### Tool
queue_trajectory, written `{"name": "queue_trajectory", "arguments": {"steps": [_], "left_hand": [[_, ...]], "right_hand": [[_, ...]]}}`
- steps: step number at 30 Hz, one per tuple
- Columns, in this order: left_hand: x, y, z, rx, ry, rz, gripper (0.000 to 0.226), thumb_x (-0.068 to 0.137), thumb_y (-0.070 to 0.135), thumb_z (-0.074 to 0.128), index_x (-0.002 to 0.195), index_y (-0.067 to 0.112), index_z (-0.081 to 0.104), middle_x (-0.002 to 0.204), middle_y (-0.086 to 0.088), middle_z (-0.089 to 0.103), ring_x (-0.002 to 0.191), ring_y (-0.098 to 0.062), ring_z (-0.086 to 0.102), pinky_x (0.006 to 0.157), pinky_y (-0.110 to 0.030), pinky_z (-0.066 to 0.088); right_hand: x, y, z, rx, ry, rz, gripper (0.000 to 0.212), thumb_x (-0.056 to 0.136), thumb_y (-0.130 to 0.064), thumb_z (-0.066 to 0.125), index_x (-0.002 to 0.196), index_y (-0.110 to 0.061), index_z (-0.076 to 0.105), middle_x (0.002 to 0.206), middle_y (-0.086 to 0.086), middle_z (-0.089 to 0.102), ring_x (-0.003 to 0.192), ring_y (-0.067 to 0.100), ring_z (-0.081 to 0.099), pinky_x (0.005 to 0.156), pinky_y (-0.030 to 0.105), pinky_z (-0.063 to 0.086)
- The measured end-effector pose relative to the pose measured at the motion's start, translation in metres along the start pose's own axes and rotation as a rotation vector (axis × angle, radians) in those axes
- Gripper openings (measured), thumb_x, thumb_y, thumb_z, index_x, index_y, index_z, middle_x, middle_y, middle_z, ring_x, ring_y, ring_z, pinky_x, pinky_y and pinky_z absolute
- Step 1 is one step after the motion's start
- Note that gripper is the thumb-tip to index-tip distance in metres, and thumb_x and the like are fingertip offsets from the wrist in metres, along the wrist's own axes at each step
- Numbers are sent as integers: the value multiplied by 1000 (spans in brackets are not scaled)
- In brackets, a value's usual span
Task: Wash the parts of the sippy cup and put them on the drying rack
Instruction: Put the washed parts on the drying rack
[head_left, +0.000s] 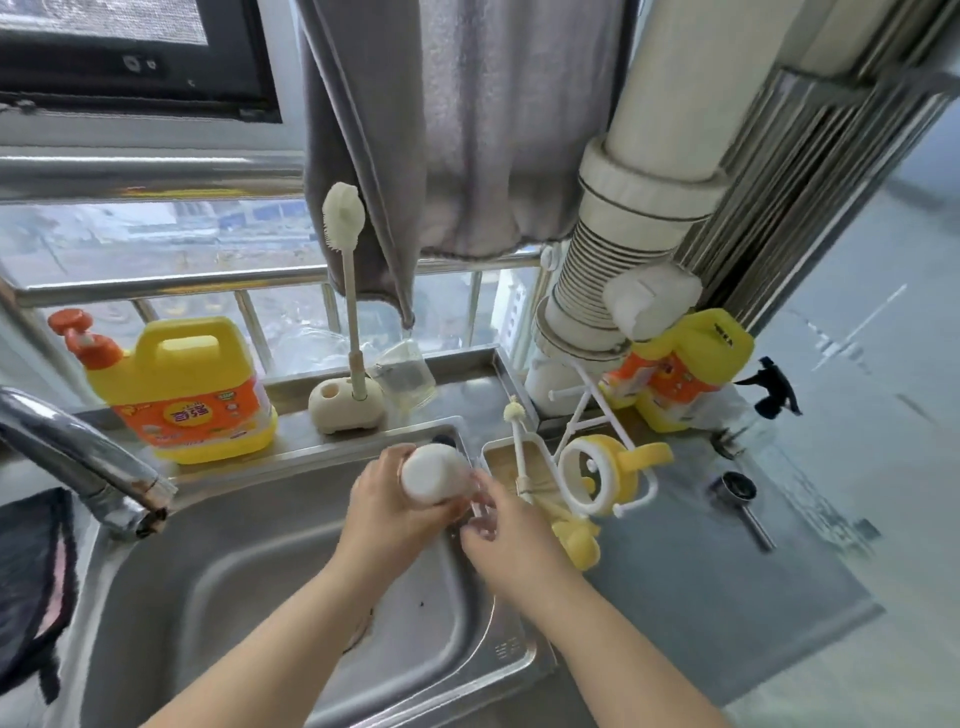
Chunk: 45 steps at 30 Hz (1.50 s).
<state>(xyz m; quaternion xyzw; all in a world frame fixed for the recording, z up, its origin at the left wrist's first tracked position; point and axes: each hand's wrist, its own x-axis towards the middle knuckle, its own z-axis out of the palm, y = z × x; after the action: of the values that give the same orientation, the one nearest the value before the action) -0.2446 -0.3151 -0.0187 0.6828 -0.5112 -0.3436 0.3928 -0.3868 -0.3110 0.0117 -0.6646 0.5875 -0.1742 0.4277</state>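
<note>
The cup body (434, 475), a pale, milky cylinder, is sitting in the left hand (387, 512) over the far right corner of the sink (218, 587). The fingers are wrapping around its lower part, curled tight on it, and its rounded end is facing up toward the camera. Its long axis is running from the palm up toward 12 o'clock, tilted slightly to 11.

The right hand (511, 540) is lying just at 4 o'clock of the cup, touching the left hand's fingertips. Its fingers are pressed together around a small clear part (480, 512); what that part is cannot be told.

At 3 o'clock of the cup, the white drying rack (582, 415) is standing on the worktop (727, 587), carrying one yellow handled lid (605, 473). One thin straw brush (519, 447) is leaning upright in the rack's tray, and one more yellow piece (579, 543) is lying below it at 4 o'clock.

At 12 o'clock, on the ledge behind the sink, one long bottle brush (345, 291) is standing upright in its cream holder (345, 410). Two yellow detergent jugs are showing: one (189, 389) at 10 o'clock, the other (675, 369) at 2 o'clock beside the white pipe (623, 223). The tap (83, 457) is reaching in from 9 o'clock.
</note>
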Motion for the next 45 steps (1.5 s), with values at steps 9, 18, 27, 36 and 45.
{"name": "queue_trajectory", "arguments": {"steps": [9, 18, 27, 36, 45], "left_hand": [[52, 75, 16, -165, -79, 30, 70, 46, 51, 82, 107, 35, 52, 101, 4, 60, 91, -24, 64, 79, -50, 56], [67, 101, 58, -113, -173, 56, 58, 69, 30, 83, 115, 23, 49, 103, 6, 56, 87, -9, 55, 67, -21, 41], [77, 93, 89, -49, -291, -75, 73, 72, 32, 80, 131, 25, 38, 119, -3, 54, 99, -21, 57, 77, -28, 45], [87, 85, 96, -227, -393, -282, 73, 74, 25, 78, 136, 28, 41, 118, -10, 56, 98, -27, 65, 89, -39, 55], [88, 84, 90, -216, -343, -251, 64, 78, 33, 74, 134, 30, 42, 93, 9, 52, 76, -6, 57, 56, -18, 43]], "right_hand": [[-5, -27, -103, -69, 314, -90, 46, 92, -17, 55, 137, -23, 48, 124, -7, 58, 99, 1, 57, 87, 16, 44], [7, 7, -156, -77, 452, -84, 33, 91, -12, 56, 123, -22, 60, 106, -12, 63, 94, -6, 56, 67, 0, 42], [29, 28, -171, -83, 436, -71, 33, 91, -11, 57, 123, -20, 60, 102, -13, 63, 92, -11, 54, 64, -3, 40], [49, 31, -169, -82, 385, -97, 31, 91, -11, 58, 121, -17, 61, 102, -12, 64, 91, -10, 55, 67, -1, 41], [54, 29, -160, -91, 353, -125, 31, 92, -12, 57, 123, -17, 60, 100, -14, 62, 86, -13, 53, 67, -2, 41]]}}
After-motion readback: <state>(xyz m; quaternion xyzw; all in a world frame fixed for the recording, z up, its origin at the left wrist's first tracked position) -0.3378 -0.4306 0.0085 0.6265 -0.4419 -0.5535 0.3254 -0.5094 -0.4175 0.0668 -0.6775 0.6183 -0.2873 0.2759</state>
